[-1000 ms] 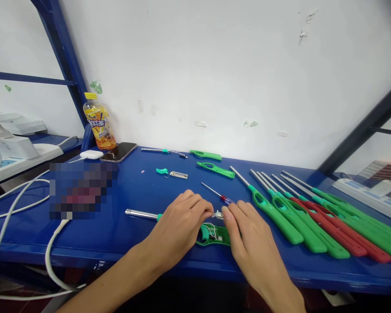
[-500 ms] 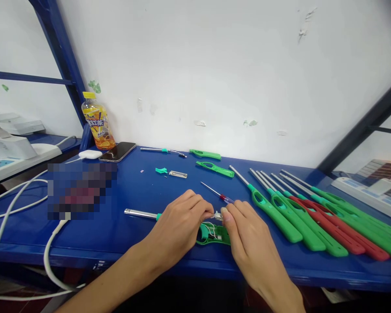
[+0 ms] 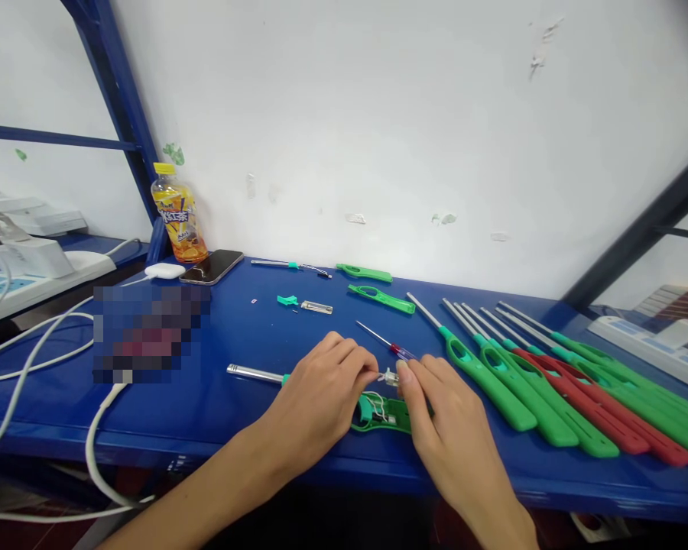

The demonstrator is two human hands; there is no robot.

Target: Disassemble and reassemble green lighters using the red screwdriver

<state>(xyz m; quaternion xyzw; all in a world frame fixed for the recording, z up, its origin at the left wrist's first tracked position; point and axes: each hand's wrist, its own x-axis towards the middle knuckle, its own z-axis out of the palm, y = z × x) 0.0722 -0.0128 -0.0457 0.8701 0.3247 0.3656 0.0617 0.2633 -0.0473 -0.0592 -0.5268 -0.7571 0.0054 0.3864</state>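
Note:
My right hand (image 3: 450, 416) grips a small clear lighter fuel tank (image 3: 391, 377) between thumb and fingers; most of it is hidden. At its valve end, my left hand (image 3: 329, 389) is closed in a pinch on a tiny pale piece that I cannot make out. Below both hands lies an opened green long-neck lighter (image 3: 398, 416), with white wires and a teal trigger showing inside. Its metal tube (image 3: 255, 373) points left from under my left hand. A screwdriver (image 3: 375, 334) with a red and clear handle rests just beyond my right hand.
Several green and red long-neck lighters (image 3: 490, 382) lie in a row at right. Farther back are green shell halves (image 3: 381, 299), another fuel tank (image 3: 316, 308), a teal trigger (image 3: 287, 300) and a loose tube (image 3: 272, 264). A phone (image 3: 212, 266), bottle (image 3: 177, 218) and white cable (image 3: 95, 443) occupy the left.
The view has shifted slightly, moving everything a little to the right in the picture. Both hands keep their pinch at the fuel tank's end, with only slight movement.

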